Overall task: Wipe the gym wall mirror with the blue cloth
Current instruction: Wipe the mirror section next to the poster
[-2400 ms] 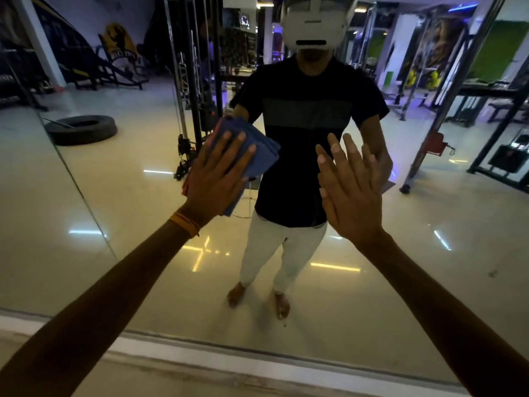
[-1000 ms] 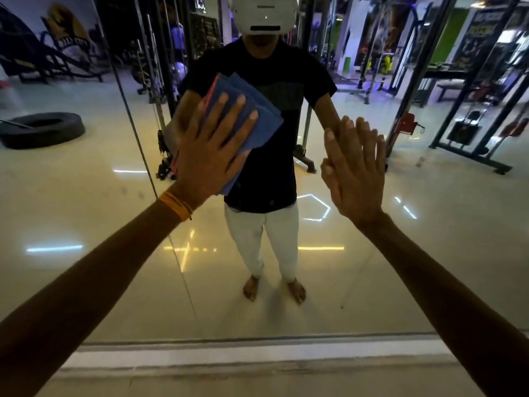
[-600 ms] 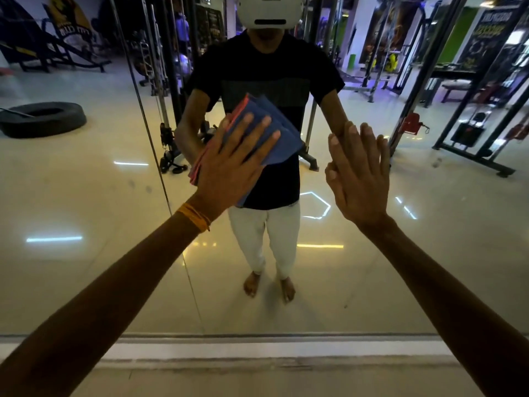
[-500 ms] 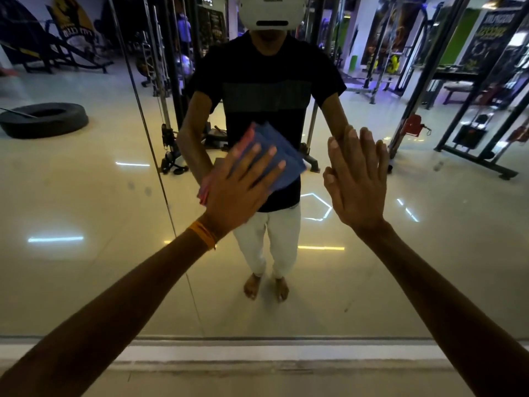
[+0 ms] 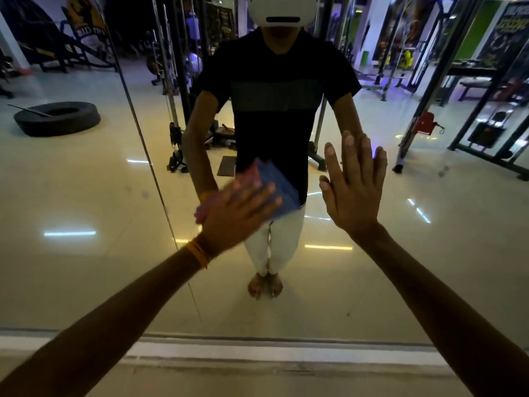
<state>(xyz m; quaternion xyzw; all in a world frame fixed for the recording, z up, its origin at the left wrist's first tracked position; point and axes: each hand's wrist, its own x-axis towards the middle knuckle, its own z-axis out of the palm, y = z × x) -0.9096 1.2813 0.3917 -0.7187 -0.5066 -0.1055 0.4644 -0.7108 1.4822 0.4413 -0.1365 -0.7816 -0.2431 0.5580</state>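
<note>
Since the earlier frames, our left hand (image 5: 237, 213) and the folded blue fabric cloth (image 5: 279, 184) have travelled down the large wall mirror (image 5: 86, 196), from the upper centre of the frame to its centre. Our right hand (image 5: 355, 190) has held roughly the same place, right of centre.

Left hand: the fingers are straight and spread. They do not curl round the cloth; they press it flat against the glass. The hand and cloth are slightly blurred. The cloth projects beyond the fingertips toward the upper right, and a pink edge shows on its left side. A thin orange band (image 5: 197, 252) sits on the left wrist.

Right hand: the palm is flat and the fingers are extended and close together, pointing up. It holds nothing. The fingertips meet their own reflection, so we read the hand as resting on the glass. It lies just beside the cloth and does not touch it.

A dark vertical seam (image 5: 148, 156) divides the mirror left of centre. A pale ledge (image 5: 257, 353) runs along the lower edge of the glass. The reflection shows a black rubber tyre (image 5: 57, 118) lying on the glossy floor at the upper left, and dark metal gym frames (image 5: 423, 110) at the upper right.
</note>
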